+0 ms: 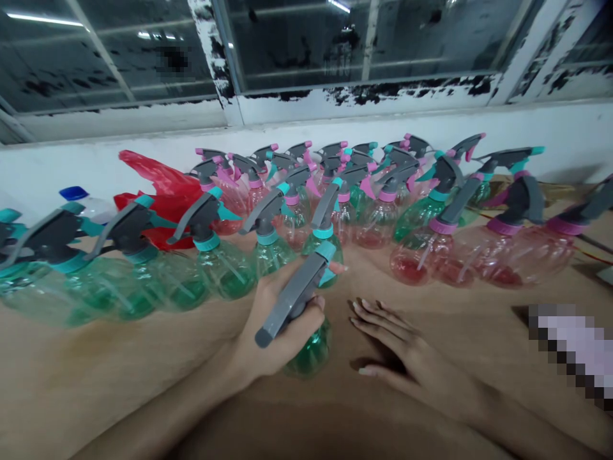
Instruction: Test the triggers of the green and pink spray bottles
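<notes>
My left hand (282, 313) is wrapped round the neck of a green spray bottle (312, 348) that stands on the wooden table (378, 421). Its grey spray head with a teal nozzle points away from me and a little to the right. The fingers hide most of the collar. My right hand (395, 345) rests on the tabletop to the right of this bottle, fingers stretched out and holding nothing. Just beyond the left hand stands another green spray bottle (323, 231) with a teal collar.
A row of green spray bottles (225, 271) runs to the left. Pink spray bottles (414, 262) stand on the right, with mixed ones behind. A red plastic bag (165, 185) and a blue-capped bottle (89, 206) lie further back. A blurred-out object (575, 348) is at right.
</notes>
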The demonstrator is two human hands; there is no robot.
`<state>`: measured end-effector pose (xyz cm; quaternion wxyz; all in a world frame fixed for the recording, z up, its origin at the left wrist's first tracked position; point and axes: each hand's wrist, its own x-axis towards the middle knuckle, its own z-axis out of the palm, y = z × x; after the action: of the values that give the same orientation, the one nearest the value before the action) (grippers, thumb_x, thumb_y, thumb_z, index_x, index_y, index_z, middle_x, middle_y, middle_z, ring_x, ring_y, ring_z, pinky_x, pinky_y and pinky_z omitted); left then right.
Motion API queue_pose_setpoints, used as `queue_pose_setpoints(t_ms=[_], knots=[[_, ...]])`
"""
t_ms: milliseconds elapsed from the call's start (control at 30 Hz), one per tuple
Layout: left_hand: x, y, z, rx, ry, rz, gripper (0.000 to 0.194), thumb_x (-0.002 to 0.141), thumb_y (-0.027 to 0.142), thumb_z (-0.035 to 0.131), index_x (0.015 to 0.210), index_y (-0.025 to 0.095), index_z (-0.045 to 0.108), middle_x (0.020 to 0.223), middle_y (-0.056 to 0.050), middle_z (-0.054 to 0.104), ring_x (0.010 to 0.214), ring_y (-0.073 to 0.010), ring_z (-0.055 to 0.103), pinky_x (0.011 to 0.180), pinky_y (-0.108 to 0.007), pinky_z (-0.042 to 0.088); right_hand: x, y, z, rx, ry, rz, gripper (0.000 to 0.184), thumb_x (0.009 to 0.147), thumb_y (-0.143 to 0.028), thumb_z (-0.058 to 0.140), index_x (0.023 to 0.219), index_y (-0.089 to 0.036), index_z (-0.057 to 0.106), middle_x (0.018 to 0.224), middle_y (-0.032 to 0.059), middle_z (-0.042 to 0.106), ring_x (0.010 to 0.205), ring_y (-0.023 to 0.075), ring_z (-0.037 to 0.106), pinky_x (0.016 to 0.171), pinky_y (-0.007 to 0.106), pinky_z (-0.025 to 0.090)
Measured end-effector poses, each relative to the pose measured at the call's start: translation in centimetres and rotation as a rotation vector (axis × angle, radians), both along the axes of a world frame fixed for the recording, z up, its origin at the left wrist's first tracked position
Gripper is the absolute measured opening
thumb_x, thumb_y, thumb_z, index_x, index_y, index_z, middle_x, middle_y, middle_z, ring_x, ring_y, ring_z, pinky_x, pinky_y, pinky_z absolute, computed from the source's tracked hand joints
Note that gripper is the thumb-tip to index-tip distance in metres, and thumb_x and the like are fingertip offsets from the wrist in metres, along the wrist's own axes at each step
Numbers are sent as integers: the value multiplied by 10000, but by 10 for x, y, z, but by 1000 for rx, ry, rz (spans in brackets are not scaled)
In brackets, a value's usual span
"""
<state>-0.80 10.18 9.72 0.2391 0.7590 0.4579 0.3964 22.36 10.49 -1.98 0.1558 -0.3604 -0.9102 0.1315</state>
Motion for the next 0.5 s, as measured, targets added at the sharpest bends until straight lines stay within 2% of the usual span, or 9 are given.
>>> queue_pose_setpoints(t_ms=[200,333,500], knots=[[-2,-1,-6,-1,4,0,116,745,163,466,800,238,536,716,29,562,563,-113,556,560,-224,463,0,0,1,-3,2,0,587,867,-466,473,1389,-254,310,1469,14,294,1341,214,259,1089,460,274],[-1,0,-4,28,5,-8,185,729,130,452,849,243,536,683,44,533,544,-107,533,542,-218,447,0,-1,2,-3,41,5,590,858,-451,497,1386,-258,319,1454,19,329,1331,217,283,1085,456,284],[-2,0,-4,52,5,-6,130,727,121,482,768,236,525,697,45,570,557,-106,561,548,-214,456,0,-1,1,5,59,4,596,848,-450,515,1381,-260,330,1449,19,338,1327,220,292,1084,458,281]])
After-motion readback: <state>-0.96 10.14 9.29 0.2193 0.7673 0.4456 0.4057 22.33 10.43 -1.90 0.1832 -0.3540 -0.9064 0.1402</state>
